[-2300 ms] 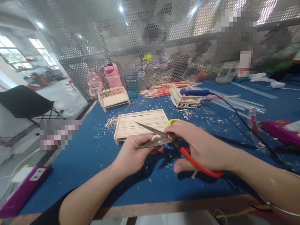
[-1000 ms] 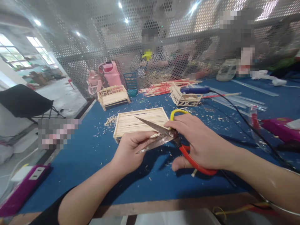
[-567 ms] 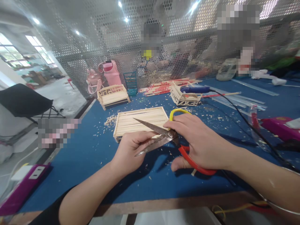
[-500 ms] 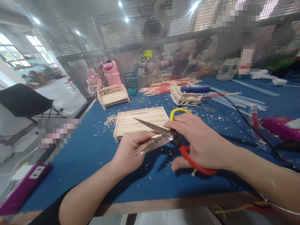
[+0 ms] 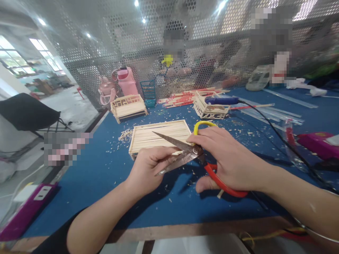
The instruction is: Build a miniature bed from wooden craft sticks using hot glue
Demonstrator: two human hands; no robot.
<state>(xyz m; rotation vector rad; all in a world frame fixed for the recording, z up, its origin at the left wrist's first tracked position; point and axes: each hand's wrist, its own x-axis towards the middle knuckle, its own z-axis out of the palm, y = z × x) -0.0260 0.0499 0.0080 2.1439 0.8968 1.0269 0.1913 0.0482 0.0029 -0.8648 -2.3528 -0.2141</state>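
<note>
Both hands over blue table (image 5: 87,176), just in front of flat wood tray (image 5: 159,135).

L hand (image 5: 148,173): forearm in from lower left, palm turned inward, fingers curled. Thumb and forefinger pinch small pale wood piece (image 5: 177,153), held up between open blades, near pivot. Rest of fingers folded under.

R hand (image 5: 227,158): forearm in from lower right, wrist slightly bent, back of hand up. Closed around handles of scissors (image 5: 182,153); fingers through yellow loop at top, thumb through red loop below. Blades point left, spread in narrow V, upper blade over tray edge, lower blade across L fingers. Blades dull, rusty-looking.

Wood piece thus at centre, above table, not touching tray; if blades already touch it, cannot tell.

Around: many pale chips scattered on table. Behind tray, small wood bench (image 5: 128,107) at left, wood basket (image 5: 210,107) at right w/ blue glue gun (image 5: 221,100) on top, black cable running to lower right. Red sticks (image 5: 182,98) farther back, near mesh wall (image 5: 106,46). Purple box (image 5: 23,211) at far left edge, well apart from hands.
</note>
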